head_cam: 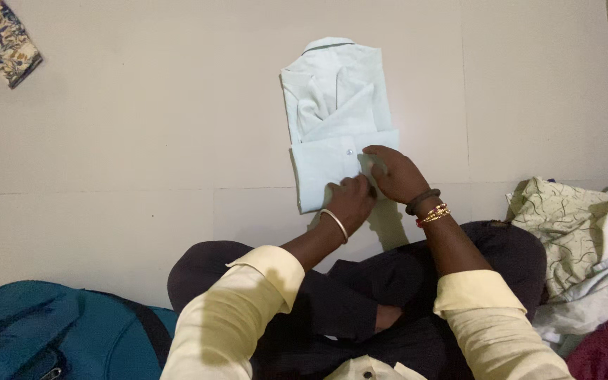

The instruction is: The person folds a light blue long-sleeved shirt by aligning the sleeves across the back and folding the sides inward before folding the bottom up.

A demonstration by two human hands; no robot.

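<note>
Shirt: a pale blue shirt [339,119] lay folded on the pale floor [142,141] directly in front of me, collar pointing away, bottom part folded up over the front.
Left hand: my left hand [350,200] rested on the near edge of the shirt, a metal bangle [334,224] on the wrist; the fingers were curled together, pinching the cloth at that edge.
Right hand: my right hand [395,172] lay palm-down on the lower right corner of the shirt, just beside the left hand; its fingers were pressed together on a fold of cloth. Dark and gold bangles [427,207] sat on that wrist.
Body: I sat cross-legged in dark trousers [346,295] with pale yellow sleeves [248,309].
Surroundings: a teal bag [43,331] lay at my left; a heap of clothes [585,246] lay at my right; a patterned cloth [1,39] lay well apart at the far left.
</note>
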